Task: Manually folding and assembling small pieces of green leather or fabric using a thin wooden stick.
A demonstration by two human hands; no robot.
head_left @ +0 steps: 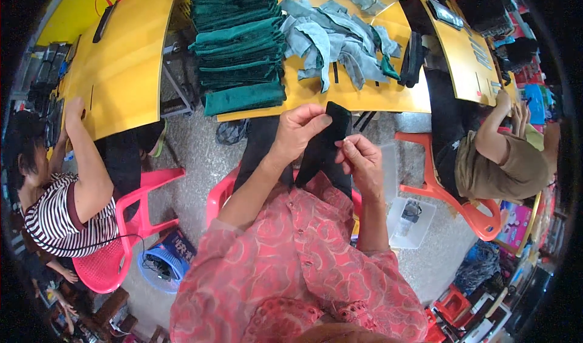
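Note:
My left hand (299,130) pinches a small dark green cloth piece (339,117) by its left side, just off the table's near edge. My right hand (363,161) is closed in a pinch at the cloth's lower right edge. A tiny pale spot shows at its fingertips, too small to name. Beyond my left hand, a tall stack of folded green velvet pieces (238,42) lies on the yellow table (401,100). Right of the stack spreads a loose heap of grey-blue cloth pieces (337,39), some showing green sides.
A dark folded bundle (413,60) lies at the table's right end. A person in a striped top sits left on a pink chair (130,233); another sits right by an orange stool (480,218). On the floor stand a blue basket (176,270) and a clear plastic bin (419,230).

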